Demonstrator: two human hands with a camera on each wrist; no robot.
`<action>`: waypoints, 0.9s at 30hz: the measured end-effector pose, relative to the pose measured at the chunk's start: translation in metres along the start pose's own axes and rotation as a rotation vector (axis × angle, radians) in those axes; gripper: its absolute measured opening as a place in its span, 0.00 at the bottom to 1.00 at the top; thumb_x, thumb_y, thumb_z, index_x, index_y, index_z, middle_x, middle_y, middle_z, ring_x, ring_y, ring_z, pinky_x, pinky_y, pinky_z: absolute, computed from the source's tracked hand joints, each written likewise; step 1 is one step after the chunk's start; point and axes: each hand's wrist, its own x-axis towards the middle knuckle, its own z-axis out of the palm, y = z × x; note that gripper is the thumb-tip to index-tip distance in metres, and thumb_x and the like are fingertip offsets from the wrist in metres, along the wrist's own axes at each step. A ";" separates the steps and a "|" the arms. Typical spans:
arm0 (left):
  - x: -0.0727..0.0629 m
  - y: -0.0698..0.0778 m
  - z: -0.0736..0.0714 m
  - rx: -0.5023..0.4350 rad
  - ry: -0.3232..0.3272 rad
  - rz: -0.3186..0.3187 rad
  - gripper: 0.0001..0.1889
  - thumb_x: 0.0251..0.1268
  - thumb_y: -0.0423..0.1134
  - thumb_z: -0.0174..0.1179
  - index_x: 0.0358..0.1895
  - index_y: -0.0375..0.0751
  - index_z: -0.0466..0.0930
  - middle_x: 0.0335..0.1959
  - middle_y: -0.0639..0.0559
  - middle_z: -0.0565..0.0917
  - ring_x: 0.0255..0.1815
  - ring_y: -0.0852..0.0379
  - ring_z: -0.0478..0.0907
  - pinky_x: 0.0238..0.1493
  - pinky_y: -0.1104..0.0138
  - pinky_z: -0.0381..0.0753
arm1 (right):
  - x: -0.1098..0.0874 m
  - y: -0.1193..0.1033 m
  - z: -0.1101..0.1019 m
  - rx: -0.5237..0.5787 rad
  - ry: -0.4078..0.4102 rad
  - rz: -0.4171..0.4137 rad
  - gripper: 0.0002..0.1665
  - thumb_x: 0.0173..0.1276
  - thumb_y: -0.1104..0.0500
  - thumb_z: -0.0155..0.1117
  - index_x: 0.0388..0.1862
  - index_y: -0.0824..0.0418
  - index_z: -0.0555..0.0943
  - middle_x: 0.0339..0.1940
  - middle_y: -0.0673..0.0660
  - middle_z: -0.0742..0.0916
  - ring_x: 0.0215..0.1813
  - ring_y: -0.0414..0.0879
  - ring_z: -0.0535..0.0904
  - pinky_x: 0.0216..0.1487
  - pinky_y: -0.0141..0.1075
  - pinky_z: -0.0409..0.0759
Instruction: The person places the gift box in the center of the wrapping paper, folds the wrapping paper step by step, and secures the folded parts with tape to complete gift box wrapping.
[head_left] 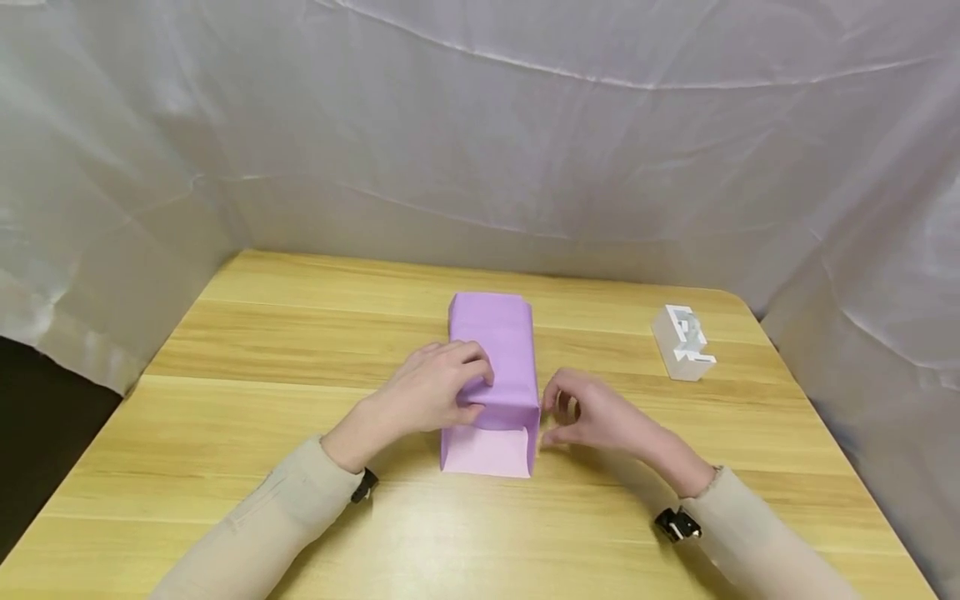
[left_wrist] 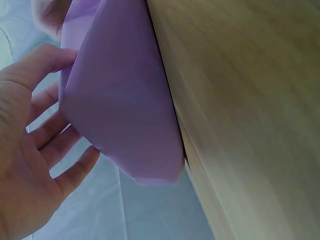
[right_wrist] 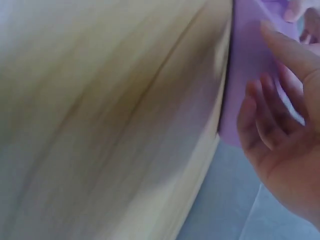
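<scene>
A purple paper bag [head_left: 495, 333] lies lengthwise on the wooden table, its near end gaping and its paler inner face [head_left: 487, 452] showing. My left hand [head_left: 431, 383] rests on the bag's top, thumb by the folded near edge. In the left wrist view, the fingers of that hand [left_wrist: 30, 135] are spread and touch the paper [left_wrist: 125, 100]. Close by the bag's right side, my right hand [head_left: 600, 414] has loosely bent fingers with nothing between them. The right wrist view shows this hand [right_wrist: 285, 135] beside the purple side wall [right_wrist: 245, 75]; whether it touches is unclear.
A white tape dispenser-like block [head_left: 681, 342] with a clear piece in it stands at the table's right back. Grey-white cloth [head_left: 480, 150] hangs behind and along both sides of the table [head_left: 225, 433].
</scene>
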 end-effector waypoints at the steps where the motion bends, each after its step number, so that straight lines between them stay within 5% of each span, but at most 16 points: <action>1: 0.000 0.000 0.000 0.000 -0.002 0.001 0.17 0.56 0.47 0.78 0.45 0.51 0.84 0.51 0.56 0.82 0.52 0.56 0.80 0.56 0.58 0.81 | 0.002 0.001 0.000 -0.031 0.028 0.001 0.35 0.49 0.55 0.89 0.52 0.58 0.77 0.47 0.55 0.84 0.47 0.49 0.81 0.47 0.43 0.85; 5: 0.001 0.000 0.000 0.003 -0.007 -0.002 0.17 0.56 0.48 0.78 0.46 0.52 0.84 0.51 0.56 0.82 0.52 0.56 0.80 0.56 0.58 0.81 | 0.009 0.001 0.001 -0.146 0.092 -0.019 0.66 0.40 0.47 0.92 0.75 0.60 0.66 0.71 0.60 0.75 0.66 0.59 0.77 0.63 0.54 0.80; 8: 0.001 0.000 -0.001 0.008 -0.010 -0.006 0.17 0.56 0.48 0.78 0.46 0.52 0.84 0.51 0.57 0.82 0.52 0.56 0.80 0.57 0.58 0.81 | 0.015 0.003 0.002 -0.231 0.090 -0.067 0.77 0.37 0.42 0.92 0.83 0.58 0.59 0.82 0.62 0.63 0.76 0.63 0.67 0.70 0.57 0.73; 15: 0.002 0.002 -0.001 0.002 -0.015 -0.011 0.17 0.56 0.48 0.78 0.46 0.52 0.84 0.51 0.57 0.82 0.52 0.56 0.80 0.58 0.57 0.81 | 0.021 0.010 0.007 -0.385 0.106 -0.206 0.76 0.38 0.32 0.88 0.82 0.59 0.62 0.85 0.63 0.58 0.82 0.62 0.57 0.77 0.58 0.63; 27: 0.001 0.002 -0.001 0.000 -0.012 -0.011 0.16 0.56 0.48 0.77 0.45 0.52 0.84 0.49 0.58 0.81 0.50 0.57 0.80 0.56 0.57 0.81 | 0.030 0.006 0.012 -0.450 0.146 -0.169 0.70 0.46 0.31 0.84 0.79 0.63 0.63 0.81 0.63 0.64 0.78 0.61 0.63 0.77 0.56 0.65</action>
